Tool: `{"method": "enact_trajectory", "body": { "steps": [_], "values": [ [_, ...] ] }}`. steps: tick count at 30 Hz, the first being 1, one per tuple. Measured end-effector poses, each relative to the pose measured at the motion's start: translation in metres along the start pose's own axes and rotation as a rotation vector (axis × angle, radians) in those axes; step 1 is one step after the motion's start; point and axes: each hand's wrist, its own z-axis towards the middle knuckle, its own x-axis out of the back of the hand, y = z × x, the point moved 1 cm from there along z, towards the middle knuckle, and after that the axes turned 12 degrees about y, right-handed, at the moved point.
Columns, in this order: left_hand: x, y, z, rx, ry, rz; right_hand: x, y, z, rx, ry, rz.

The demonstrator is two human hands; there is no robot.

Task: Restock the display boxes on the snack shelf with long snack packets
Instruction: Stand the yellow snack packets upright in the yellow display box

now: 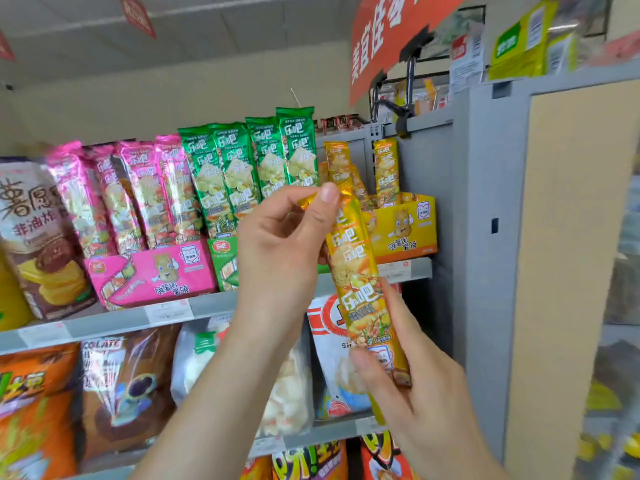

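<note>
Yellow foil is flashing as one long snack packet (360, 278) is hanging in the air, just in front of the yellow display box (405, 230) and overlapping its left front corner. The left hand (277, 251) is pinching the packet's top seal, its fingers (325, 202) clenched on the crimped edge. The right hand (415, 393) is gripping the bottom end below the box, its fingers (367, 365) curling round the foil. The packet is tilting, with its top leaning away from the box to the left.

Inside the box, a few yellow packets (386, 168) are standing at the back, some leaning, and a gap is showing between the two tallest. Tight on the box's right edge, a grey upright panel (485, 202) is closing off that side. The shelf edge (214, 303) is running just under the box's front, carrying price tags.

Left of the yellow box, the green display box (225, 261) is sitting partly hidden behind the left hand, crammed with green packets (249, 168). Further left again, the pink display box (152, 271) is holding a full row of pink packets (138, 192). Above the yellow box, a red banner (388, 32) is hanging.
</note>
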Motion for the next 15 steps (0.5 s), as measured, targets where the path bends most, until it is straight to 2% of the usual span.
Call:
{"method": "enact_trajectory", "body": {
  "steps": [3,6,8,10,12,15],
  "values": [
    [-0.020,0.006,0.014,-0.117,-0.048,0.103,0.007,0.004,0.007,-0.154,-0.130,0.167],
    [-0.041,0.002,0.031,-0.175,-0.155,0.269,0.017,0.004,0.019,-0.232,-0.055,0.346],
    [-0.054,-0.004,0.044,-0.145,-0.275,0.364,0.026,0.004,0.029,-0.322,0.009,0.434],
    [-0.066,-0.010,0.059,-0.091,-0.321,0.409,0.037,0.007,0.037,-0.334,0.062,0.340],
    [-0.080,-0.016,0.074,-0.031,-0.293,0.396,0.048,0.008,0.049,-0.254,0.080,0.126],
    [-0.103,-0.026,0.104,-0.127,-0.277,0.564,0.059,0.005,0.068,-0.167,0.043,-0.150]
  ]
}}
